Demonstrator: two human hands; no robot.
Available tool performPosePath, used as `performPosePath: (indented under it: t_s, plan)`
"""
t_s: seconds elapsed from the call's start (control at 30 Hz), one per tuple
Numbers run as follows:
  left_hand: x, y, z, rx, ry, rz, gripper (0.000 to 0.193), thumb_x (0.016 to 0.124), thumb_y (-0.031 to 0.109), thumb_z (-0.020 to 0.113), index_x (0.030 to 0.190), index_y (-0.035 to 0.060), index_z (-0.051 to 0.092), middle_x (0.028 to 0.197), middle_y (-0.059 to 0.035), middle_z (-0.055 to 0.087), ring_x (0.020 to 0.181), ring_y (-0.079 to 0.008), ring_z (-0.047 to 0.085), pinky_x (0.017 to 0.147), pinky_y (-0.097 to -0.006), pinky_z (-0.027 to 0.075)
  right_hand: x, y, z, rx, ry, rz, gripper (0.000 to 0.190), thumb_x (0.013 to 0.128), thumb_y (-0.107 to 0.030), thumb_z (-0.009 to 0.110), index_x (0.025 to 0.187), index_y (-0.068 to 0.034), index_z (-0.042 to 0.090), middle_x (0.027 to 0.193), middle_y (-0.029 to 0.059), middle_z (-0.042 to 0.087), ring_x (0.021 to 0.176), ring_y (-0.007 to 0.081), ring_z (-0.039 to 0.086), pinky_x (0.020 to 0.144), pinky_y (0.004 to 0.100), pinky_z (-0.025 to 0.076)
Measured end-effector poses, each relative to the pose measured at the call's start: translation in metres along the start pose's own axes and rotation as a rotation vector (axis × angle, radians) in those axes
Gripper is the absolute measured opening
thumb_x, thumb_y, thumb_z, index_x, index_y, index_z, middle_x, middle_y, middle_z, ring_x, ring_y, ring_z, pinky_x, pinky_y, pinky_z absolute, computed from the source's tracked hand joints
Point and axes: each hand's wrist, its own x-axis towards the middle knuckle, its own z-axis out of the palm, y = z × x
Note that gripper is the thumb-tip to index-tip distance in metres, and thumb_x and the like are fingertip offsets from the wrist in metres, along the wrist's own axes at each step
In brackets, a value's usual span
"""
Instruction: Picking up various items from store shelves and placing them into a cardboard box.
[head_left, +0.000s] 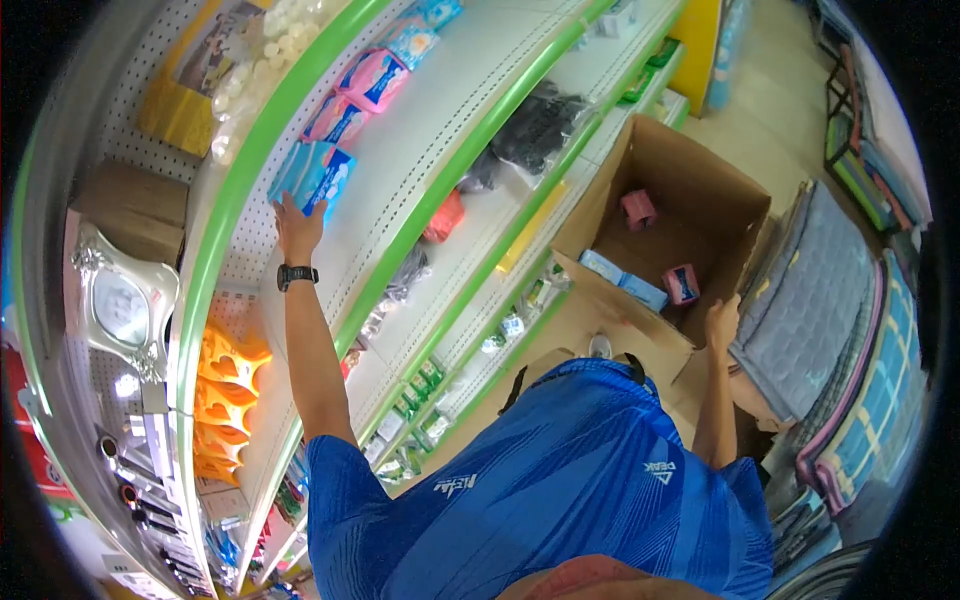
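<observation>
My left hand (300, 231), with a black watch on its wrist, reaches onto the upper white shelf. Its fingers are spread against the near end of a blue packet of sanitary pads (315, 176). Pink packets (373, 81) stand in a row beyond it. On the other side, my right hand (722, 322) grips the near right rim of an open cardboard box (697, 169). Inside the box lie a pink packet (681, 285), another pink packet (638, 209) and light-blue packets (622, 281).
Green-edged shelves (450, 180) run diagonally at my left, holding black bagged goods (540, 127) lower down. Orange plastic goods (225, 405) and a white ornate frame (126, 304) sit farther left. Folded quilted mats (810, 300) are stacked close to the box's right side.
</observation>
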Motion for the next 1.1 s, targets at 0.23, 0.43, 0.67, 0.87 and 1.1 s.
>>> performPosePath:
  t_s: [0.23,0.43,0.67,0.87,1.1]
  plan:
    - [0.006,0.008,0.029,0.023,0.170,-0.008,0.072,0.078,0.025,0.081,0.135,0.0032,0.043,0.137,-0.0222,0.049,0.118,-0.0436,0.057,0.092,-0.0531,0.051,-0.001,-0.007,0.004,-0.003,0.021,0.039,0.037,0.095,-0.027,0.058,0.123,-0.007,0.045,0.100,0.0332,0.066,0.095,0.0526,0.064,0.079,0.0598,0.050]
    - [0.003,0.026,0.026,0.019,0.176,-0.093,0.067,0.079,0.026,0.080,0.133,0.0051,0.047,0.137,-0.0209,0.051,0.118,-0.0424,0.057,0.093,-0.0527,0.051,-0.003,-0.009,0.005,-0.034,0.062,0.048,0.037,0.095,-0.026,0.058,0.124,-0.007,0.046,0.098,0.0328,0.066,0.093,0.0523,0.064,0.079,0.0597,0.050]
    - [-0.009,0.031,0.002,-0.080,0.338,0.036,0.064,0.074,0.024,0.084,0.126,0.0027,0.055,0.126,-0.0207,0.057,0.121,-0.0386,0.054,0.092,-0.0491,0.051,0.002,-0.008,0.007,-0.005,0.038,0.034,0.035,0.095,-0.025,0.055,0.123,-0.006,0.045,0.093,0.0328,0.067,0.089,0.0517,0.065,0.077,0.0600,0.050]
    - [-0.018,0.106,-0.035,-0.208,0.550,0.467,0.067,0.070,0.018,0.087,0.127,0.0013,0.055,0.121,-0.0205,0.058,0.116,-0.0404,0.053,0.096,-0.0500,0.047,-0.001,-0.008,0.009,0.008,0.066,0.076,0.026,0.095,-0.025,0.052,0.109,-0.003,0.049,0.091,0.0309,0.068,0.089,0.0506,0.066,0.077,0.0592,0.051]
    - [-0.060,0.251,-0.090,-0.542,0.123,0.879,0.062,0.074,0.018,0.086,0.127,0.0008,0.060,0.136,-0.0220,0.057,0.125,-0.0380,0.055,0.105,-0.0450,0.043,-0.003,-0.017,0.004,0.011,0.000,0.061,0.032,0.096,-0.025,0.055,0.119,-0.004,0.046,0.095,0.0317,0.067,0.091,0.0506,0.065,0.077,0.0583,0.050]
